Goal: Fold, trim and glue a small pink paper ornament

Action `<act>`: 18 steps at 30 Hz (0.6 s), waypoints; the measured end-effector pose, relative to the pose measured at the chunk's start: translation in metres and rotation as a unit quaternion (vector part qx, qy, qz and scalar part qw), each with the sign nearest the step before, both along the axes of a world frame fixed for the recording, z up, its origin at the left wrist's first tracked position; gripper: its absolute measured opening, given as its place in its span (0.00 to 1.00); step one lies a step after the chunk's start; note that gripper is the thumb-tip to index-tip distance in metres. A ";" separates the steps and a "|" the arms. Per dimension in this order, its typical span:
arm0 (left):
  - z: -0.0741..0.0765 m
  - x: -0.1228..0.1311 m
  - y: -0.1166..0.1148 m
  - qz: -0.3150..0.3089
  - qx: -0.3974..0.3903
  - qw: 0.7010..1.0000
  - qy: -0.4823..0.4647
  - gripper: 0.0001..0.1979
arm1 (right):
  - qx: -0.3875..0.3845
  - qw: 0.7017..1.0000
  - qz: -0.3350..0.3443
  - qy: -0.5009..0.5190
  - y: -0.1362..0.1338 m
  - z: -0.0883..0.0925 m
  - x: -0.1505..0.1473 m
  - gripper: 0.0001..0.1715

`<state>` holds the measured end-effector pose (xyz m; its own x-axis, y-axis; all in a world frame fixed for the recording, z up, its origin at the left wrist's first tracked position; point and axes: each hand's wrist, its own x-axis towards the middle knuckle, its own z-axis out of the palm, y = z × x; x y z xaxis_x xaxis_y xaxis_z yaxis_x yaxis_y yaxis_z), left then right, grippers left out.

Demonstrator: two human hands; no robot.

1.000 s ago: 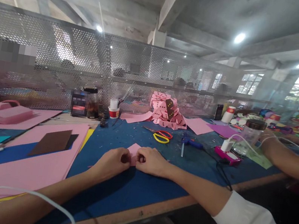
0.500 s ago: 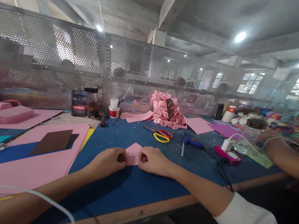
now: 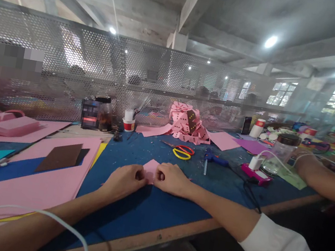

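Observation:
A small piece of pink paper (image 3: 150, 167) lies between my two hands on the blue work surface (image 3: 126, 217). The curled fingers of my left hand (image 3: 124, 181) pinch its left side close to the near edge. Opposite, my right hand (image 3: 173, 179) is closed on the right side, thumb tucked in. Both hands hide part of the paper. Just beyond them rest scissors (image 3: 183, 152) with red and yellow handles, and a blue glue gun (image 3: 216, 158) with its glue stick.
Pink sheets (image 3: 45, 203) and a brown piece (image 3: 61, 158) are at the left. Behind stand a pink dotted paper pile (image 3: 184, 122), a cup of tools (image 3: 128, 124) and a dark jar (image 3: 105, 115). A magenta power strip (image 3: 255, 174), clear jar (image 3: 279, 157) and another person's arm (image 3: 325, 180) are right.
My left hand has shifted slightly right along the paper, nearer my right hand. The right hand stays almost where it was, and the view has moved a little.

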<state>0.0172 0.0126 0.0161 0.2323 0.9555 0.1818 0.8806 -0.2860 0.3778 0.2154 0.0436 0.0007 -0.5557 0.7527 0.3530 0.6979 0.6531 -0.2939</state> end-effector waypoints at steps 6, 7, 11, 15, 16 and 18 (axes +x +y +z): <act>-0.003 -0.005 0.003 -0.003 -0.002 1.000 -0.008 0.04 | -0.019 1.000 0.005 0.004 0.001 0.004 0.002 0.02; -0.004 -0.006 0.004 -0.007 0.000 1.000 -0.012 0.04 | -0.026 1.000 0.006 0.007 0.000 0.004 0.003 0.02; -0.006 -0.006 0.004 -0.012 0.009 1.000 -0.013 0.03 | -0.035 0.999 0.007 0.013 -0.001 0.005 0.003 0.04; -0.005 -0.007 0.004 -0.012 0.002 1.000 -0.010 0.05 | -0.027 1.000 0.005 0.007 -0.001 0.004 0.003 0.03; -0.004 -0.007 0.004 -0.017 -0.004 1.000 -0.012 0.04 | -0.027 1.000 0.005 0.004 0.000 0.004 0.004 0.03; -0.002 -0.009 0.004 -0.028 -0.018 0.999 -0.020 0.04 | -0.029 1.000 0.005 0.002 0.001 0.004 0.005 0.03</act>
